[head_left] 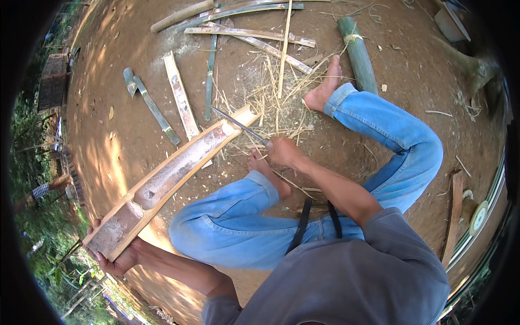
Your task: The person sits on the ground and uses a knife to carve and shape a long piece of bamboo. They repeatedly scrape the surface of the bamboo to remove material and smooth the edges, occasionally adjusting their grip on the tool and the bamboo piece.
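A long split half of bamboo [179,172], hollow side up, slants from the lower left toward my feet. Its inside is pale and dusty, with a node wall crossing it in the lower part. My left hand [118,258] grips its lower end, fingers wrapped under the edge. In my right hand [284,151] is a long thin knife [241,124], its handle mostly hidden by my closed fingers. The dark blade lies across the bamboo near its far end, beside a pale node.
Bamboo shavings [271,97] litter the dirt around my bare feet. Split bamboo strips [181,97] lie beyond, and a green bamboo tube [357,57] rests by my right foot. A wooden plank [454,216] is at far right, a pale basin [452,24] at upper right.
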The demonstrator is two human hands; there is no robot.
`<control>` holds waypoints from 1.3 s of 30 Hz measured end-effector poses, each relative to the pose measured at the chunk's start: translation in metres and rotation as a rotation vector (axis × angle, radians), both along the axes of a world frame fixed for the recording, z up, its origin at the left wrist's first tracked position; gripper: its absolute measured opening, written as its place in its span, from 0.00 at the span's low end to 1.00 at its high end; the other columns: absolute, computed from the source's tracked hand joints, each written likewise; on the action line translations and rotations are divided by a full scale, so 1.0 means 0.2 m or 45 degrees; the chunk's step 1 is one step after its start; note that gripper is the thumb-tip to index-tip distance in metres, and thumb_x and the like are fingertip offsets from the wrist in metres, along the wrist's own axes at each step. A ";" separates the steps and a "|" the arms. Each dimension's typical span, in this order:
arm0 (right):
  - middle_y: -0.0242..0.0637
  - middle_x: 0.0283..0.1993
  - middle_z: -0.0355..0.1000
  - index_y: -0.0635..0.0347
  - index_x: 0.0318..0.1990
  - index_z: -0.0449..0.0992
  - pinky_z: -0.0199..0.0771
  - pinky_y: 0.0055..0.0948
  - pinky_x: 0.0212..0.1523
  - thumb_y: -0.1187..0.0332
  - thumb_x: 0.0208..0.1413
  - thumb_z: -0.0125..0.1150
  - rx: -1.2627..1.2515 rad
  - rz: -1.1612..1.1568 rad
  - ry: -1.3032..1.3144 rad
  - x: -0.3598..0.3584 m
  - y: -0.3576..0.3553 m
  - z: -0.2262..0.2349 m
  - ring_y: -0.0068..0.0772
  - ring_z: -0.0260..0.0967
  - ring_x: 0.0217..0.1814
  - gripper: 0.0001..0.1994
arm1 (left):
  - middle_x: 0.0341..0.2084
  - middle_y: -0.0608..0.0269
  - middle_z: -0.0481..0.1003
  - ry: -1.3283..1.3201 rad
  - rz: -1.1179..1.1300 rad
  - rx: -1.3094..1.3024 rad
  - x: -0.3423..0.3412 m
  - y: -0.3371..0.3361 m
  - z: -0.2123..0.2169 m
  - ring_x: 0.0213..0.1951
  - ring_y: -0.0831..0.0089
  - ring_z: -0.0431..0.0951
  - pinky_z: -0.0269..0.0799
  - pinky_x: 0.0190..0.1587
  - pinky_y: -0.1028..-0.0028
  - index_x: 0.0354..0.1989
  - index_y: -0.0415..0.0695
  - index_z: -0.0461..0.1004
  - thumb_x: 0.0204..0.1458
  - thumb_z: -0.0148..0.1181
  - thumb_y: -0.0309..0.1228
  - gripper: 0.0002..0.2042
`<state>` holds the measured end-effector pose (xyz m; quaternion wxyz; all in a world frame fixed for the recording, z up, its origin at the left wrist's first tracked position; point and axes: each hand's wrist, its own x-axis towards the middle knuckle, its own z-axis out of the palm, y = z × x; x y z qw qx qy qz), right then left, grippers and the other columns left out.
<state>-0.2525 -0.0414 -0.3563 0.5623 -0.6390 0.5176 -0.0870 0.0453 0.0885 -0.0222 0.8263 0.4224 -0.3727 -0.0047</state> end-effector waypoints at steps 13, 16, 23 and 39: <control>0.60 0.32 0.74 0.66 0.37 0.75 0.73 0.48 0.40 0.67 0.55 0.54 -0.054 0.107 0.071 -0.05 0.03 0.02 0.58 0.74 0.36 0.11 | 0.42 0.42 0.73 -0.065 -0.130 0.060 0.11 0.07 -0.02 0.45 0.45 0.74 0.69 0.51 0.46 0.44 0.31 0.70 0.39 0.53 0.39 0.26; 0.59 0.32 0.74 0.65 0.39 0.76 0.73 0.48 0.40 0.67 0.52 0.56 0.055 -0.009 0.151 -0.02 -0.10 -0.13 0.57 0.74 0.37 0.11 | 0.42 0.45 0.71 -0.016 -0.063 0.045 0.00 -0.03 0.01 0.42 0.49 0.70 0.66 0.50 0.51 0.42 0.32 0.70 0.38 0.54 0.36 0.23; 0.58 0.35 0.75 0.67 0.39 0.76 0.73 0.49 0.43 0.65 0.55 0.54 -0.033 0.033 0.202 -0.04 -0.12 -0.20 0.56 0.75 0.40 0.13 | 0.43 0.45 0.72 0.002 -0.138 0.066 0.07 0.02 0.00 0.45 0.47 0.71 0.67 0.52 0.49 0.45 0.35 0.70 0.41 0.52 0.38 0.23; 0.58 0.29 0.74 0.66 0.35 0.74 0.73 0.51 0.39 0.62 0.55 0.54 -0.081 0.157 -0.194 0.02 0.15 0.26 0.58 0.75 0.35 0.13 | 0.41 0.45 0.74 0.016 -0.166 0.052 0.11 -0.03 0.00 0.41 0.48 0.75 0.71 0.47 0.48 0.47 0.38 0.71 0.45 0.51 0.37 0.21</control>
